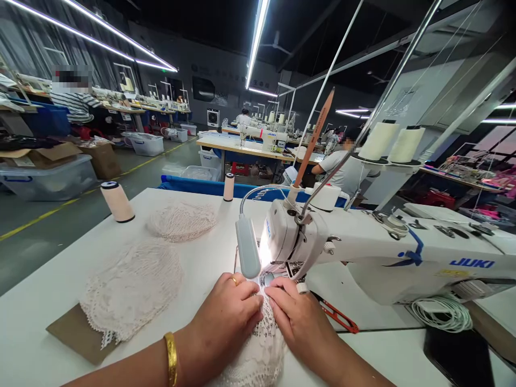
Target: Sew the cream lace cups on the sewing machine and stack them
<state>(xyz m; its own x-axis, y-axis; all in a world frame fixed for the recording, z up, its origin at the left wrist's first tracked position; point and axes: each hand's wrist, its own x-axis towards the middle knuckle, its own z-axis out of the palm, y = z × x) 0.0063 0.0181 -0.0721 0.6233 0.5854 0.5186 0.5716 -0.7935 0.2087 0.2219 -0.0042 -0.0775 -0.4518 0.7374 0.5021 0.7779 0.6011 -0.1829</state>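
Observation:
A strip of cream lace fabric [260, 352] runs from the sewing machine [296, 231] down toward me. My left hand [228, 320] grips its left edge close to the needle area, fingers curled. On the other edge, my right hand [296, 320] pinches the lace with bent fingers. Both sets of fingertips are beside the presser foot, which is partly hidden by a lamp [248, 247] and my fingers. To the left lie a pile of lace pieces [133, 287] and a farther lace pile [183, 220]. Orange thread snips [336, 314] rest right of my right hand.
Two peach thread cones, a left cone [117, 202] and a far cone [228, 187], stand on the white table [193, 269]. Brown cardboard [78, 333] lies under the near pile. A coiled white cable [441, 313] and a dark flat object [457, 355] are at right. Co-workers sit behind.

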